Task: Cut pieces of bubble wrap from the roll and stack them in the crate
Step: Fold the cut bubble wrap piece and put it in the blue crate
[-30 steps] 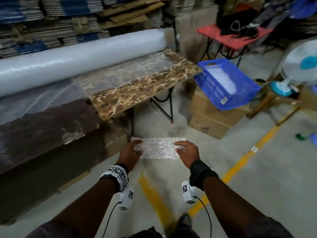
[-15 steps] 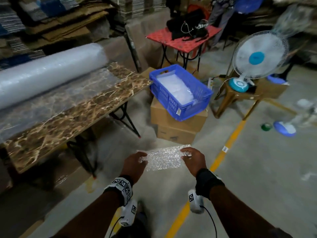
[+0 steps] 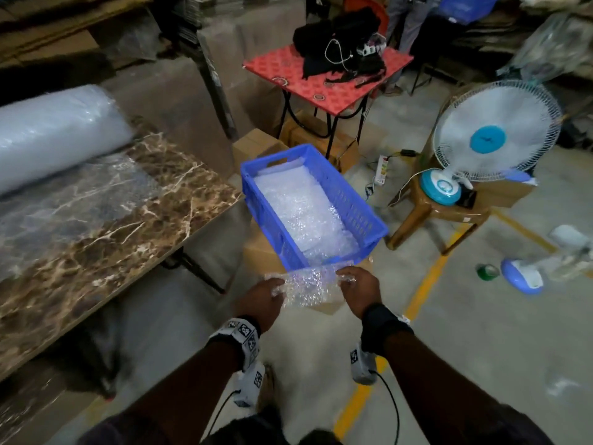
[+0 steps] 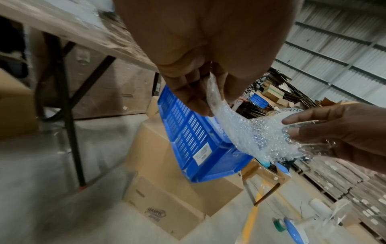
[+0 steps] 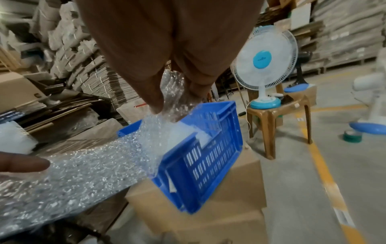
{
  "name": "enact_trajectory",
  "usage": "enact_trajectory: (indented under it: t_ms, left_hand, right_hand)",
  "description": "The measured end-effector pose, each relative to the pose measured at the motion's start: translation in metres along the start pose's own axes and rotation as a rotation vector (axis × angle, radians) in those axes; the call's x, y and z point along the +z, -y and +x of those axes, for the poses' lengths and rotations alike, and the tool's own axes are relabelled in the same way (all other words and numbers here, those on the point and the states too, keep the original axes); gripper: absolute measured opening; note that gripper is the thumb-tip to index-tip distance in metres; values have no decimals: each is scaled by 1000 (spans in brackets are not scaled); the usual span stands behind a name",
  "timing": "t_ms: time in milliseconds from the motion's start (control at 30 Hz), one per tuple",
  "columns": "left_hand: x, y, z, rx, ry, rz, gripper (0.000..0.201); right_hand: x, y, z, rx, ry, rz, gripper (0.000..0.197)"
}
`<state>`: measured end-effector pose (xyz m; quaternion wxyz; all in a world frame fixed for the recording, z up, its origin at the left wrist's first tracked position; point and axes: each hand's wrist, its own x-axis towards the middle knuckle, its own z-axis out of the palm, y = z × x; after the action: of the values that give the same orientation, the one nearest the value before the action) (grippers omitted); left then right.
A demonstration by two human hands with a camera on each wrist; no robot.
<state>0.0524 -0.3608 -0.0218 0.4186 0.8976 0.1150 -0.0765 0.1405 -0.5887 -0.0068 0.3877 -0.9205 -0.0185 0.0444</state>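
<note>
My head camera looks forward and down over both my hands toward the blue crate (image 3: 349, 200). Each wrist camera sits close behind its own palm, looking along the fingers. All three views share the crate, the cardboard box (image 4: 165, 166) beneath and the table fan (image 3: 494, 133)

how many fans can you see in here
2. One white and blue table fan stands upright on the brown stool right of the blue crate. Another fan is on the floor further right, blurred. More may be hidden.
</note>
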Motion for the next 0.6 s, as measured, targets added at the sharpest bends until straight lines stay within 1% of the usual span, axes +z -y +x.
enact_trajectory:
  t_ms: [67, 167, 200, 233, 267, 300, 367, 467, 533, 600]
  left_hand:
    - [-1, -17, 33, 5, 36, 33, 42]
    - [2, -44, 84, -11, 75, 41, 62]
    - [4, -52, 102, -29, 95, 54, 64]
    - [9, -56, 120, -32, 111, 88, 59]
    - [13, -63, 136, -48, 126, 122, 50]
    - [19, -68, 152, -51, 105, 135, 41]
    - [29, -75, 187, -40, 103, 142, 32]
    - [46, -81, 229, -214, 255, 353, 38]
    - [58, -83, 251, -299, 315, 440, 40]
    - [67, -82, 269, -356, 347, 522, 38]
  right_hand:
    - [-7, 0, 38, 5, 0, -47, 21]
    - [-12, -4, 96, -13, 6, -91, 19]
    - [-13, -6, 118, -13, 25, -108, 17]
    - [-13, -8, 140, -12, 62, -150, 16]
    - [-13, -12, 161, -22, 130, -233, 17]
    - [-12, -17, 181, -30, 230, -337, 20]
    - [-7, -22, 219, -53, 420, -524, 29]
    - [4, -30, 272, -101, 613, -652, 34]
    - [12, -38, 300, -125, 734, -706, 35]
    - [22, -47, 323, -133, 845, -744, 35]
